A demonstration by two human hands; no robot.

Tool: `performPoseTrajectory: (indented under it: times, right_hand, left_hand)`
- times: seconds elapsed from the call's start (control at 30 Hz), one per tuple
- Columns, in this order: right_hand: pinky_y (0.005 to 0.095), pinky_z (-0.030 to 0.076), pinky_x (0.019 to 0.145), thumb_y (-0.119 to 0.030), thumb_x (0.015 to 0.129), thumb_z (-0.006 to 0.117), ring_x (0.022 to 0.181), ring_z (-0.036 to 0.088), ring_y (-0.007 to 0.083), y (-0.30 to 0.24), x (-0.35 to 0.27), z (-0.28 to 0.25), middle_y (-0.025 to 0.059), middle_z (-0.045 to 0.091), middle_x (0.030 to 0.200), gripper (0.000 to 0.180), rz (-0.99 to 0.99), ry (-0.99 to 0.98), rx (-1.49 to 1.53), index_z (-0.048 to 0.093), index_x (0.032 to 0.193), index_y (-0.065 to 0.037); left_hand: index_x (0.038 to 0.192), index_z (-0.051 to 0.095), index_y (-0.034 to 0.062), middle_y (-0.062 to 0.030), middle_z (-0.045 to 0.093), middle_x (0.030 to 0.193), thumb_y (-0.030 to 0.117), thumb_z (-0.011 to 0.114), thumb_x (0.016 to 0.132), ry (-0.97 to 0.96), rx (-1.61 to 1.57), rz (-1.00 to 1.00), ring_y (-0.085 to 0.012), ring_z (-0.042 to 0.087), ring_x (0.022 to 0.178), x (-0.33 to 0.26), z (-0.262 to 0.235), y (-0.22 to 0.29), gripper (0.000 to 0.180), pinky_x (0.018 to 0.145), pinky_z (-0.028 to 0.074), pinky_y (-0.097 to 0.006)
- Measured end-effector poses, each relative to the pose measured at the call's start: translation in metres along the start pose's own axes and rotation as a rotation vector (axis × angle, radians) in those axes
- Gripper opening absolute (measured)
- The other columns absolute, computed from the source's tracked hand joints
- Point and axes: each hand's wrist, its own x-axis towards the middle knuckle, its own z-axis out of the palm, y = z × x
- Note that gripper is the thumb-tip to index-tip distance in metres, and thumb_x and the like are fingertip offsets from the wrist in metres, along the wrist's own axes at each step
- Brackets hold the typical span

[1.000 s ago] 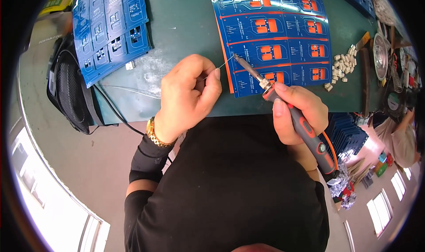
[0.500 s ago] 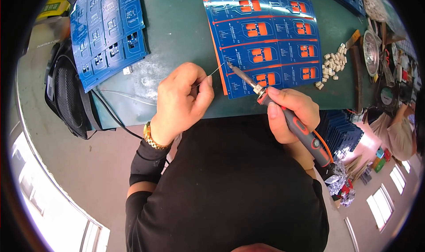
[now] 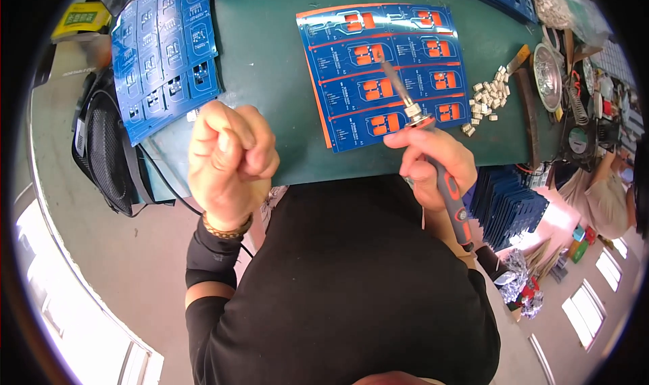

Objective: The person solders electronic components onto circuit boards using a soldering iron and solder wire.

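Observation:
My right hand [image 3: 439, 162] grips a grey and orange soldering iron [image 3: 454, 206] by its handle. Its metal tip points away from me, over a blue circuit board panel [image 3: 348, 108] with an orange layer showing at its edge and through its cut-outs. I cannot tell whether the tip touches the panel. Raised to the left of the panel, my left hand [image 3: 233, 158] has its fingers curled closed. What they hold, if anything, is hidden. A gold band [image 3: 226, 231] circles that wrist.
Stacked blue circuit boards [image 3: 162, 60] lie at the left. Beside the panel's right edge is a pile of small white connectors [image 3: 488, 95]. A metal dish [image 3: 547, 77] sits farther right. More blue boards [image 3: 507, 206] stand below the table edge. A black mesh bag [image 3: 101, 148] is at the far left.
My left hand has drawn back left from the panel, and the thin wire at its fingertips no longer shows. The soldering iron's tip has swung away from the panel's left edge toward its middle.

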Motion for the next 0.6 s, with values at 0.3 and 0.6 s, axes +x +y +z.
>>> performPoseTrajectory:
  times: [0.3,0.6]
  right_hand:
    - [0.0302,0.051,0.068,0.003,0.081,0.069,0.081,0.064,0.0217,-0.007,0.011,0.005,0.019,0.067,0.099,0.043,-0.003,0.083,0.455,0.053,0.119,-0.007]
    - [0.0382,0.05,0.078,0.002,0.084,0.064,0.088,0.061,0.0258,0.002,-0.003,-0.029,0.0159,0.064,0.099,0.049,-0.13,0.324,0.485,0.044,0.127,-0.009]
  left_hand:
    - [0.078,0.049,0.0053,-0.004,0.055,0.067,0.006,0.059,0.092,-0.495,0.454,-0.074,-0.011,0.049,0.055,0.012,0.068,-0.049,0.017,0.052,0.04,-0.024]
    - [0.076,0.048,0.0032,-0.0036,0.051,0.067,0.002,0.056,0.091,-0.438,0.801,0.009,-0.0119,0.048,0.058,0.045,0.112,-0.075,0.017,0.053,0.039,-0.027]
